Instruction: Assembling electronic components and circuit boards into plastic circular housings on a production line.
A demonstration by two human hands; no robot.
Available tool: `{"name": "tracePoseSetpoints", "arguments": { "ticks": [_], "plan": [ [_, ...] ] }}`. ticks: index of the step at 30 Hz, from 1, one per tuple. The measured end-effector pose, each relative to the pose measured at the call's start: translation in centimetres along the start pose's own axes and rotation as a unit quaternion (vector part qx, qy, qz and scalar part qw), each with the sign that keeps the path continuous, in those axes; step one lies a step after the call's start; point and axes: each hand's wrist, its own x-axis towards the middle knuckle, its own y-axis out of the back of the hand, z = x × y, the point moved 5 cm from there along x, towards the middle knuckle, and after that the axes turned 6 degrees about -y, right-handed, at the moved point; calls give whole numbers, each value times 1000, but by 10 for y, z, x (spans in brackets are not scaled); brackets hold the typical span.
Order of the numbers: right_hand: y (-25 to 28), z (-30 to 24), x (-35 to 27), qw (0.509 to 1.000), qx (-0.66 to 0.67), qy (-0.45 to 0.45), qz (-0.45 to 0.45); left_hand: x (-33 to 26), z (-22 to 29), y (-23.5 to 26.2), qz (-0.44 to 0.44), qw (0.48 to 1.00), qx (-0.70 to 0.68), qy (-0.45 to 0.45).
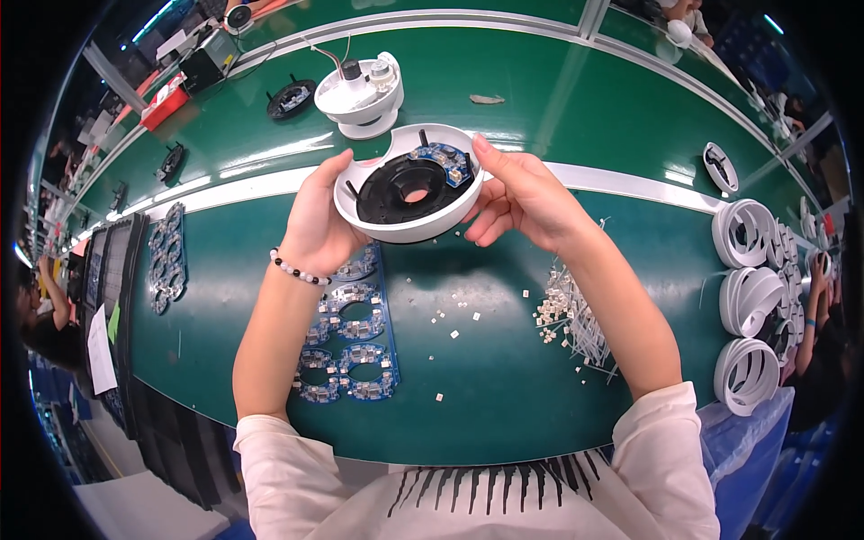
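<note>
1. The left hand (pixel 317 211) is clamped on the left side of the shell (pixel 409 232), its thumb up along the rim and its other fingers mostly hidden. The wrist, with a beaded bracelet (pixel 300 270), rises from the lower left.
2. The right hand (pixel 526 193) grips the opposite side, thumb tip at the rim, fingers curled low against the side. Its forearm slants in from the lower right.
3. The white shell is held between both hands, above the bench (pixel 486 405). Its open side faces up and tips toward the wearer; its notch points away, to the far left. As seen, its longer axis runs left to right, rising slightly rightward.
4. Inside lies a black disc (pixel 382 200) with a central hole; a blue board (pixel 447 165) sits at its far right.
5. Below the left hand, a board panel (pixel 364 353) lies lengthwise away from the wearer, partly covered by the forearm.
6. By the right forearm is a pile of white connectors (pixel 562 310).
7. Farther out are white rings (pixel 747 292) at right and a white unit (pixel 364 108) beyond the shell.
8. At far left, a paper sheet (pixel 101 351) hangs; any writing is too small to read.
</note>
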Motion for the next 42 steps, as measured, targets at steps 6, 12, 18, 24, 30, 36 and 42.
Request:
{"name": "tracePoseSetpoints", "arguments": {
  "ticks": [6,12,18,24,30,36,42],
  "plan": [
    [3,-23,-27,849,-340,329,235,3,-4,1,-65,994,-79,35],
    [-33,-30,-40,659,-530,517,130,-4,-17,-9,-89,989,-100,70],
    [-16,-29,-36,797,-328,490,130,-14,3,-22,-2,958,210,-196],
    [-11,-27,-34,918,-114,377,52,-44,24,-48,-191,720,447,-496],
    [-22,-32,-43,909,-78,407,37,-53,25,-48,-146,730,428,-513],
    [-28,-36,-49,850,-148,499,84,-61,23,-49,-134,724,396,-549],
    [-34,-37,-44,857,-107,496,89,-69,29,-51,-75,700,398,-588]
  ]
}}
